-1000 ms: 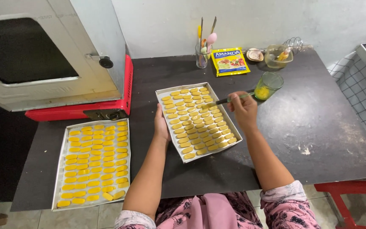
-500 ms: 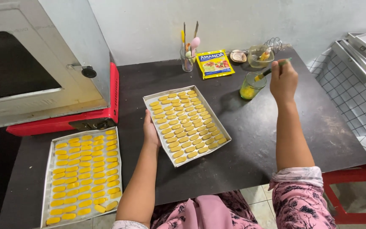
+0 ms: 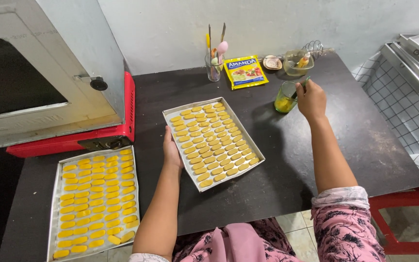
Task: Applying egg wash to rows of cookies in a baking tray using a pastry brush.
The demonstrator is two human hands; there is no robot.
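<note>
Left hand (image 3: pixel 171 151) lies flat against the tray (image 3: pixel 255 161) edge, steadying it mid-table; right hand (image 3: pixel 311 99), closed on a brush (image 3: pixel 300 87), dips it in the glass (image 3: pixel 286 97) near the far edge.
</note>
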